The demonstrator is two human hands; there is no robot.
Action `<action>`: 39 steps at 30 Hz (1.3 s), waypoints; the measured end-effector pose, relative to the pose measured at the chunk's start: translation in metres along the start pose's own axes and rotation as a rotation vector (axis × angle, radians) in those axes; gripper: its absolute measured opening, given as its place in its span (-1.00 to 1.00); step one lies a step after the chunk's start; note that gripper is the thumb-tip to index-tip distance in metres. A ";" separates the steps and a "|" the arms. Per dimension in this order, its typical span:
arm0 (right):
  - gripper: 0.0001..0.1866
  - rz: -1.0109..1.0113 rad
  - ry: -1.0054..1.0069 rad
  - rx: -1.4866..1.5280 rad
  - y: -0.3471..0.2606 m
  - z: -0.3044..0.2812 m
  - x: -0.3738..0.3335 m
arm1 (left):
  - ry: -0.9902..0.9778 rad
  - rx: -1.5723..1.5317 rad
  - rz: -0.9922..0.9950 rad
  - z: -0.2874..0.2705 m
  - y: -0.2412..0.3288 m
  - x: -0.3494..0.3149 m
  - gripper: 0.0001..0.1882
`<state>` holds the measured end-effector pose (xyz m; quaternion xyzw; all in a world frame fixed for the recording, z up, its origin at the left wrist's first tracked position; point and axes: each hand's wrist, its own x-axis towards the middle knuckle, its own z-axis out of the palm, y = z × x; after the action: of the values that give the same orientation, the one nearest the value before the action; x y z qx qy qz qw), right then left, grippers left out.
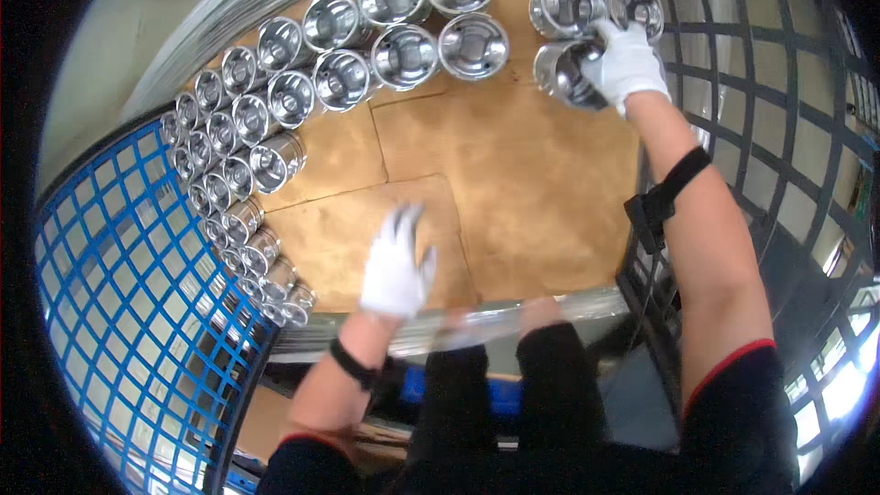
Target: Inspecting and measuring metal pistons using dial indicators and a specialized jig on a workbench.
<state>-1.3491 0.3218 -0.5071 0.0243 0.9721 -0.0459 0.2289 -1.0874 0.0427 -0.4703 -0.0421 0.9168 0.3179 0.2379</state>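
Observation:
Shiny metal engine pistons stand hollow side up on brown cardboard point(550, 183). At the far right, my right hand point(631, 64), in a white glove, has its fingers closed over the rim of a tilted piston point(561, 73). Two more pistons, one at the back point(573, 5) and one by the mesh point(635, 7), are right beside those fingers. My left hand point(397, 266), also gloved in white, hovers over the near middle of the cardboard. Its fingers are apart, slightly blurred, and nothing is in them.
Several rows of pistons point(404, 57) curve along the back and left. Blue mesh point(119, 284) walls the left side and dark mesh point(724, 64) the right. Clear plastic wrap point(321, 335) covers the near edge, with more wrap point(220, 9) along the back left.

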 end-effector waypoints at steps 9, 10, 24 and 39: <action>-0.46 -0.022 0.059 0.004 -0.020 0.038 0.059 | -0.333 -0.110 -0.358 0.035 -0.014 -0.175 -0.41; -0.42 -0.038 0.063 0.011 -0.020 0.037 0.060 | -0.328 -0.154 -0.415 0.033 -0.014 -0.178 -0.40; -0.30 -0.036 -0.492 0.184 0.033 0.016 -0.266 | -0.398 -0.034 -0.740 -0.034 -0.012 -0.288 -0.44; -0.51 0.466 -0.371 0.513 0.186 -0.063 -0.605 | -0.339 0.169 -0.566 -0.168 -0.016 -0.387 -0.57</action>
<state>-0.8230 0.4970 -0.1952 0.2922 0.8396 -0.2378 0.3913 -0.8107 -0.1005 -0.1850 -0.2217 0.8392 0.1646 0.4684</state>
